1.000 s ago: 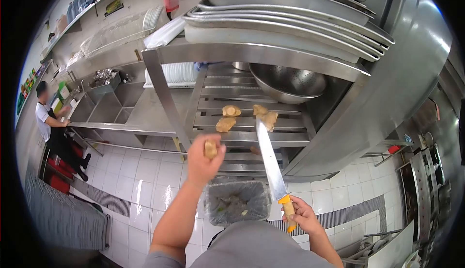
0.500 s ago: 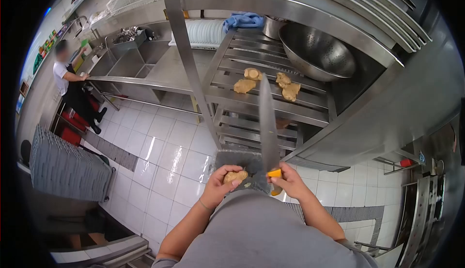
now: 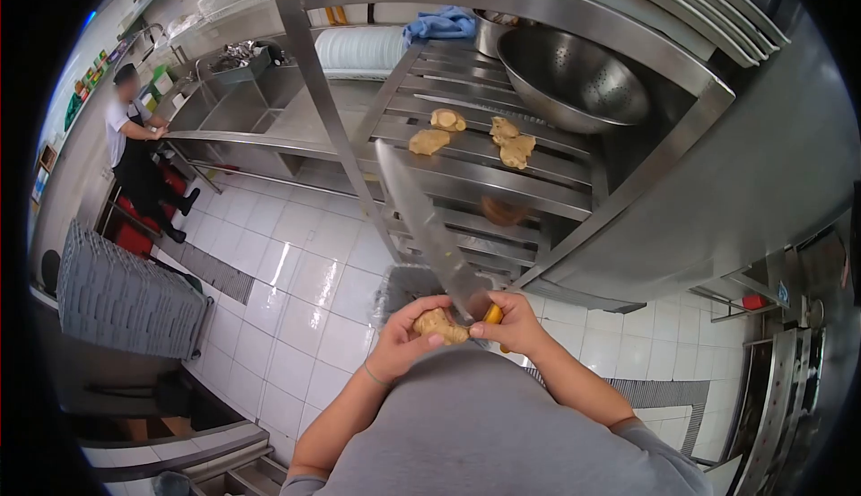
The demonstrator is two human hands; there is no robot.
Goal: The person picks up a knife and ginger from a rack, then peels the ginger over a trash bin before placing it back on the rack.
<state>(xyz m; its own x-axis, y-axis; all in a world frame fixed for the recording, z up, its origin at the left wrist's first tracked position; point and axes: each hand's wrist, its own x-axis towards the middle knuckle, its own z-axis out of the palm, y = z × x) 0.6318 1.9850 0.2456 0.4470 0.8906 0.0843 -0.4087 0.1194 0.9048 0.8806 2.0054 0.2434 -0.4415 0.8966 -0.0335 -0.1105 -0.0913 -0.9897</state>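
Ginger [image 3: 436, 324] is gripped in the left hand [image 3: 406, 341] above the bin [image 3: 393, 288], knife [image 3: 423, 227] gripped in the right hand [image 3: 517, 326], blade held at its end; trimming seemingly in hand, steady hold and clear fingers called for

white tiled floor [image 3: 332, 308] | floor grate [image 3: 224, 279] | steel sink counter [image 3: 332, 112] | slatted steel rack [image 3: 538, 191]

Here's the slatted shelf [image 3: 502, 193] | ginger pair [image 3: 430, 143] front left | ginger cluster [image 3: 515, 150] just right | perforated bowl [image 3: 583, 70] behind | steel pot [image 3: 488, 40] alongside | blue cloth [image 3: 440, 24], back corner!
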